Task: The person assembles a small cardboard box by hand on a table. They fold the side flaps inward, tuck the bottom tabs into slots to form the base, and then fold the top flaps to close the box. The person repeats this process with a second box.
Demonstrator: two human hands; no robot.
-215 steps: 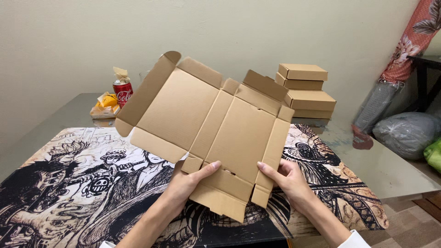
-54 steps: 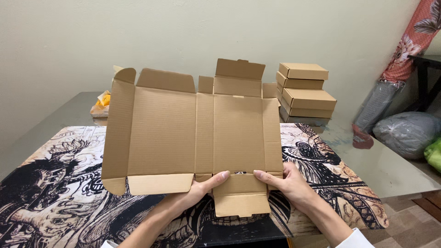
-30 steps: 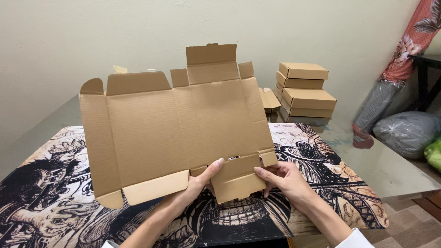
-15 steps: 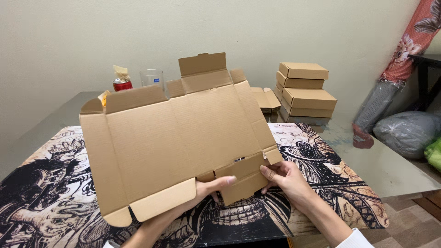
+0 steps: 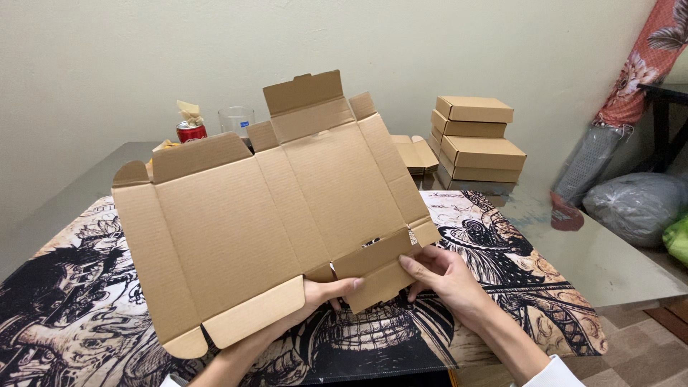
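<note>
Both hands grip a flat cardboard box blank [image 5: 279,215] at its near flap: left hand [image 5: 326,294] beneath, seemingly pinching, right hand [image 5: 444,276] fingers curled over it

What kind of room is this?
Probably a home room used for packing: a stack of folded boxes on the table, a soda can and glass, and both hands folding a flat cardboard box.

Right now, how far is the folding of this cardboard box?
Done: four folded boxes are stacked on the table. In hand: the flat box blank, with the left hand and right hand bending its near flap. Left: the other flaps and walls are still unfolded.
</note>
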